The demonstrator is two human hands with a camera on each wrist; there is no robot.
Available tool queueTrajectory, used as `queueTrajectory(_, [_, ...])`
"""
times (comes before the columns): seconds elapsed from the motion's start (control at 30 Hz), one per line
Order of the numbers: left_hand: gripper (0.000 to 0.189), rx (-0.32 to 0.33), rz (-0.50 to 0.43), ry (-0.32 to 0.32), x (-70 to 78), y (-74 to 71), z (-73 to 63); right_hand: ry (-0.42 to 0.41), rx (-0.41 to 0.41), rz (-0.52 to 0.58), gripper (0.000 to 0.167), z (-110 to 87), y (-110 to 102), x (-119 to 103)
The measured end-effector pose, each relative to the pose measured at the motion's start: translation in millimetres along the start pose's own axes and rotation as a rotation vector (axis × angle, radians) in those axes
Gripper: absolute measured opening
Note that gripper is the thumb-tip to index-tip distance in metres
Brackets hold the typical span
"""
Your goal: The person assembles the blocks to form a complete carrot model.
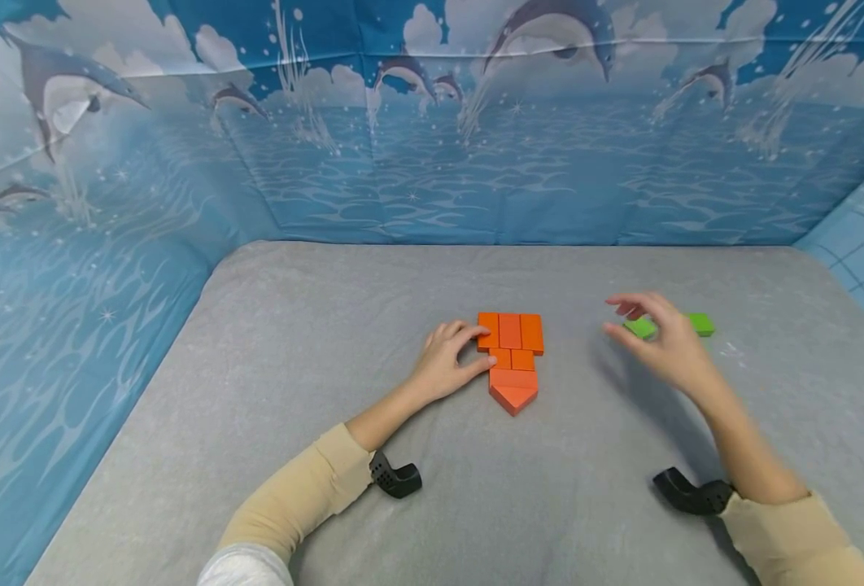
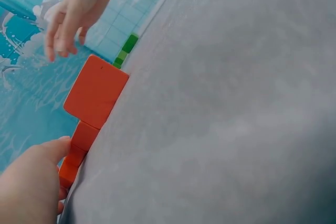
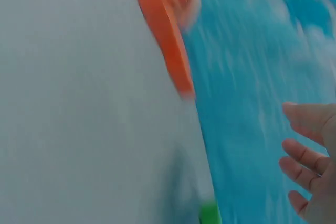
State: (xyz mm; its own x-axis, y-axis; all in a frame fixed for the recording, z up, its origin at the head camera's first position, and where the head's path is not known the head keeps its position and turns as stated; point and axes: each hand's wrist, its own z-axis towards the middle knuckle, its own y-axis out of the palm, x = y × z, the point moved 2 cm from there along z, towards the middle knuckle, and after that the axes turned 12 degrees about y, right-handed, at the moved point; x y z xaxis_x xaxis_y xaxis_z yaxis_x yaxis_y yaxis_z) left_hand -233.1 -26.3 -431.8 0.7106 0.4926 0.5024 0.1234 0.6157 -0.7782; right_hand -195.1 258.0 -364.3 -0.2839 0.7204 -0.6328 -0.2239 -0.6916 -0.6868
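Note:
Orange blocks lie in a joined shape on the grey cloth. Three oblong blocks (image 1: 509,331) make its far row, two small blocks (image 1: 522,360) its middle, then a flat oblong block (image 1: 514,378) and a triangular block (image 1: 514,397) pointing toward me. My left hand (image 1: 442,362) rests against the left side, index fingertip at the far left oblong, thumb tip at a small block. To the right, my right hand (image 1: 662,342) is raised over the cloth, fingers loosely bent and nothing between them. Behind it show green blocks (image 1: 700,324), partly hidden by the hand.
The grey cloth (image 1: 373,285) covers the table. A blue curtain (image 1: 432,195) printed with dolphins stands along the far and left edges. Black wrist mounts (image 1: 397,478) sit at both sleeves and stick out over the cloth.

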Motion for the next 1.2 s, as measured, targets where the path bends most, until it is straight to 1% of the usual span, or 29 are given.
queueTrajectory(0.07, [0.044,-0.003,0.002,-0.002,0.4,-0.3,-0.1,0.068,0.005,-0.031,0.035,7.5,-17,26])
queueTrajectory(0.17, [0.044,-0.008,0.007,-0.005,0.9,-0.6,-0.3,0.160,-0.015,-0.080,0.036,15.4,-33,79])
queueTrajectory(0.2, [0.044,-0.009,0.006,-0.005,1.0,-0.7,-0.3,0.190,-0.028,-0.098,0.036,16.4,-37,94])
queueTrajectory(0.23, [0.044,-0.010,0.006,-0.004,1.1,-0.9,-0.4,0.215,-0.058,-0.102,0.037,16.8,-41,107])
queueTrajectory(0.3, [0.045,-0.011,0.008,-0.004,0.8,-0.9,-0.5,0.239,-0.115,-0.114,0.038,16.2,-48,127])
queueTrajectory(0.43, [0.045,-0.012,0.024,0.001,-0.4,-0.1,-0.5,0.279,-0.239,-0.089,0.041,9.9,-58,138])
queueTrajectory(0.53, [0.045,-0.010,0.031,0.007,-0.6,0.4,-0.6,0.330,-0.265,-0.114,0.043,4.8,-62,145])
queueTrajectory(0.63, [0.045,-0.005,0.024,0.009,-0.2,0.2,-0.8,0.357,-0.274,-0.127,0.044,2.0,-62,151])
queueTrajectory(0.77, [0.044,0.002,0.018,0.008,-0.3,0.1,-0.9,0.362,-0.281,-0.130,0.044,1.9,-59,154])
queueTrajectory(0.87, [0.045,0.002,0.020,0.007,-0.6,0.2,-0.9,0.350,-0.276,-0.124,0.041,2.4,-56,156])
queueTrajectory(1.03, [0.045,0.001,0.012,0.007,-0.6,-0.1,-1.1,0.320,-0.241,-0.134,0.034,2.0,-55,158])
queueTrajectory(1.13, [0.045,0.000,0.012,0.007,-1.0,0.2,-1.0,0.309,-0.221,-0.145,0.032,1.9,-56,156])
queueTrajectory(1.2, [0.045,-0.001,0.014,0.006,-1.4,0.3,-1.0,0.317,-0.223,-0.144,0.033,3.6,-56,151])
